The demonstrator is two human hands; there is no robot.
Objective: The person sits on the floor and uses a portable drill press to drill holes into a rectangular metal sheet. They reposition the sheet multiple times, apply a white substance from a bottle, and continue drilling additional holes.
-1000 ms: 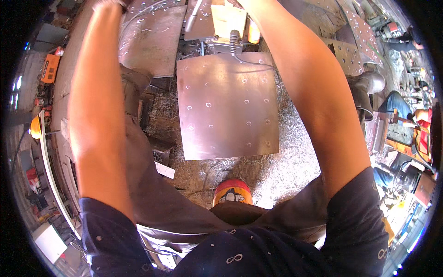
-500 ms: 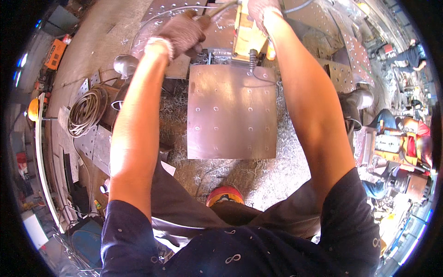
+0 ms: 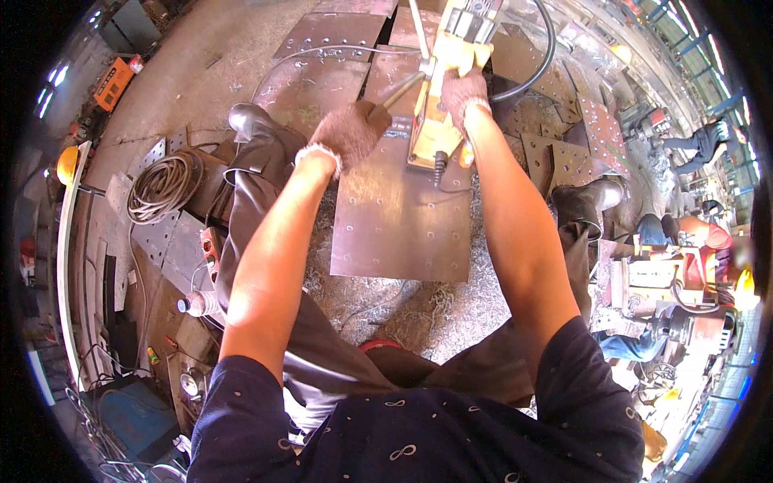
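A yellow magnetic drill [image 3: 435, 121] stands over the far part of a flat steel plate [image 3: 398, 233] marked with rows of small chalk-like marks. My left hand [image 3: 348, 137], in a brown knit glove, is closed round a rod-like feed handle [image 3: 404, 90] jutting from the drill's left side. On the yellow body, my gloved right hand [image 3: 465, 97] is closed, its fingertips partly hidden. A short corrugated cable sleeve [image 3: 440, 165] hangs from the drill's near end. The drill's underside and bit cannot be seen.
Several drilled steel plates [image 3: 330, 36] lie beyond. Coiled hose [image 3: 165, 185], a red power strip [image 3: 210, 251] and a plastic bottle [image 3: 198, 303] are at left. My boots [image 3: 251, 122] flank the plate; metal shavings litter the floor. A black cable [image 3: 547, 56] loops right of the drill. People work far right.
The drill has come nearer, from the plate's far edge to over its far part. Both hands have come nearer with it, the left also shifting right. The view has shifted somewhat.
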